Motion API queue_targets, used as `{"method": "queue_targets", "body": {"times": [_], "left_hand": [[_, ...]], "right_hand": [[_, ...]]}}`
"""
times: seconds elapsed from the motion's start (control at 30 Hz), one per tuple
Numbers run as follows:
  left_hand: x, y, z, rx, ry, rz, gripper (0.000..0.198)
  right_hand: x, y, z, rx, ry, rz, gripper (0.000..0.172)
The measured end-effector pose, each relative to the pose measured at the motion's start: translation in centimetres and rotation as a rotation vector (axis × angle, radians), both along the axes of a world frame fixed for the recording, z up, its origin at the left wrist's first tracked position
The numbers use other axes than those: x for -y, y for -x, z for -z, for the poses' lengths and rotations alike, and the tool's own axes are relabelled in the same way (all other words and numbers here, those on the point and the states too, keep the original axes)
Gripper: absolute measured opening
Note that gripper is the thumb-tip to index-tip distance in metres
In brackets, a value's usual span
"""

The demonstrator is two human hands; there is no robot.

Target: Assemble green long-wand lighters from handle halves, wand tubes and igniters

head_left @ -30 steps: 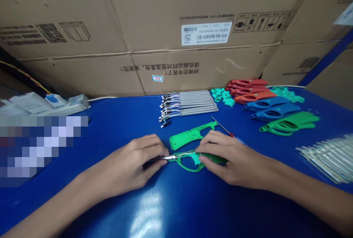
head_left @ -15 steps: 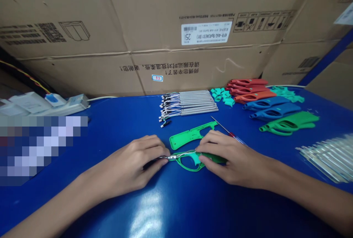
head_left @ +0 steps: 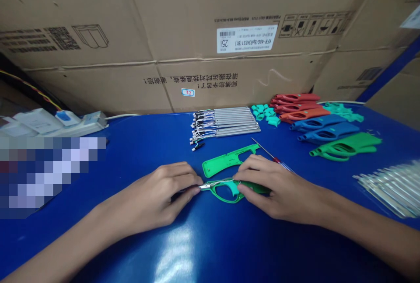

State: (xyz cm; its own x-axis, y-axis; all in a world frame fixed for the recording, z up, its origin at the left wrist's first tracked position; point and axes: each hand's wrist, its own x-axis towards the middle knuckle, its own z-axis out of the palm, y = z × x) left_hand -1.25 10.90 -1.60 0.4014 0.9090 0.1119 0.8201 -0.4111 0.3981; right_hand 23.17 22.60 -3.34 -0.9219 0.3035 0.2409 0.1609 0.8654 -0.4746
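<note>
My left hand [head_left: 157, 196] pinches a thin metal tube [head_left: 206, 186] with fine wires, its tip lying over a green plastic utility-lighter shell [head_left: 220, 194]. My right hand [head_left: 272, 189] is shut on that shell, fingers over its far end, which they partly hide. Just beyond both hands lies a second green shell half [head_left: 223, 162], close to my right fingers. A red-handled screwdriver [head_left: 276, 159] lies past my right hand, its shaft pointing up and left and its handle end hidden.
The blue table [head_left: 131, 248] holds a row of wired metal tubes [head_left: 225, 123], teal pieces [head_left: 264, 113], red, blue and green lighter shells [head_left: 323, 128], and a bag of tubes [head_left: 390, 191]. Cardboard boxes [head_left: 197, 25] stand behind. A power strip [head_left: 92, 122] sits back left.
My left hand and the metal tube have shifted slightly right along the green shell. The view has moved a little; my right hand has hardly moved.
</note>
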Motion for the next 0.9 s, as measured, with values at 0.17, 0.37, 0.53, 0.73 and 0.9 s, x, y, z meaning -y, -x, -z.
{"method": "queue_targets", "body": {"times": [0.17,0.37,0.53,0.73,0.9], "left_hand": [[-0.05,-0.05,0.05,0.004,0.035,-0.029,0.024],[0.15,0.01,0.42,0.021,0.048,-0.070,0.025],[0.11,0.16,0.67,0.014,0.050,-0.063,0.024],[0.05,0.00,0.55,-0.002,0.053,-0.056,0.025],[0.08,-0.26,0.36,-0.041,0.024,-0.057,0.022]], "right_hand": [[0.13,-0.08,-0.01,0.000,-0.003,0.005,0.021],[0.12,0.05,-0.19,-0.001,-0.019,0.008,0.019],[0.14,0.03,-0.22,0.006,-0.021,0.009,0.019],[0.12,0.04,-0.07,-0.020,-0.019,0.001,0.019],[-0.02,0.04,-0.11,0.010,-0.009,0.017,0.019]]}}
